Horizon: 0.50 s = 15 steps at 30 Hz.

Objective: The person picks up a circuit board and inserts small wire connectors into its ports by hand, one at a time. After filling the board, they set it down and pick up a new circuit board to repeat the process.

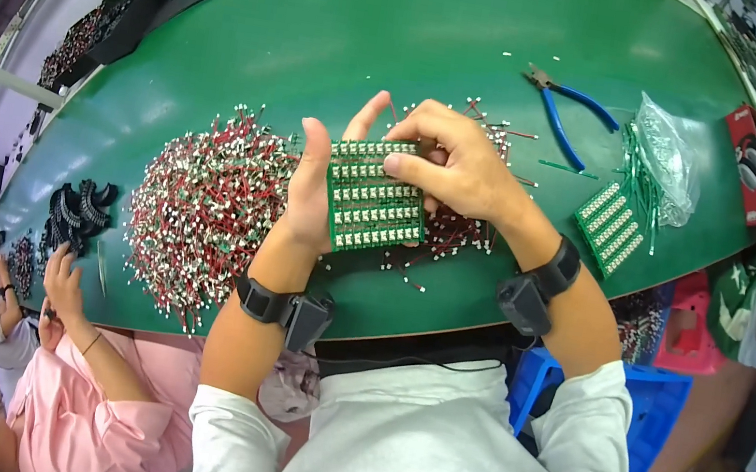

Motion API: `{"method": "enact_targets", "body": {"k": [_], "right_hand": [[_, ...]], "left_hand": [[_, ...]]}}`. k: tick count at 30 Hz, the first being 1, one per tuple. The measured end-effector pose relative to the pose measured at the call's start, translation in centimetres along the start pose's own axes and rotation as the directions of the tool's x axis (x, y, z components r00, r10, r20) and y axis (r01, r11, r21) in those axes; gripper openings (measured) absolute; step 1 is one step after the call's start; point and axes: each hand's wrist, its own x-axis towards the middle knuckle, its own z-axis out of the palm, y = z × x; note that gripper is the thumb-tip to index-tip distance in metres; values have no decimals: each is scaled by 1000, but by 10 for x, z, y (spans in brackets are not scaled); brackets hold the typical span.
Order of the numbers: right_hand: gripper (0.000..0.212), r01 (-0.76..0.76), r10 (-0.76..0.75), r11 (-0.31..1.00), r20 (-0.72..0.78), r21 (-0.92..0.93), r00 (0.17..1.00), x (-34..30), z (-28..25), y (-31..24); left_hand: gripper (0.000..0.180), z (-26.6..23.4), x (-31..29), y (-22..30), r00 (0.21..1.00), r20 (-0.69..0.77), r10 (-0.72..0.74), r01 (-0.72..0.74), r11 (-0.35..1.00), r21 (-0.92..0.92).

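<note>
In front of my body a green circuit board panel (374, 198) is held up, covered in rows of small white connectors. My left hand (310, 189) supports it from the left and below, its thumb upright by the left edge and a finger showing past the top. My right hand (453, 159) grips the upper right corner, thumb on the face; its other fingers are partly hidden behind. Left of the panel lies a big heap of short red-and-black wires with white connectors (206, 210). More such wires (456, 238) lie under and behind my right hand.
Blue-handled cutters (565, 127) lie at the far right. Near them are another connector panel (610, 228), thin green strips (638, 182) and a clear plastic bag (669, 153). A red box (750, 165) stands at the right edge. At left, a co-worker in pink (95, 399) reaches toward black parts (79, 211).
</note>
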Motion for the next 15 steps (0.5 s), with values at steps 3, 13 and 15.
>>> {"method": "enact_targets", "body": {"k": [3,13,15], "right_hand": [[22,133,-107,982,-189,131,976,5,0,15],[29,-93,142,741,-20,665,990,-3,41,22],[29,-110,167,721,-17,684,986,-3,49,20]], "left_hand": [[100,-4,-4,-11,990,-55,128,-133,984,-122],[72,3,-11,-1,866,-261,426,-337,884,324],[76,2,-11,-1,871,-235,432,-385,896,221]]}}
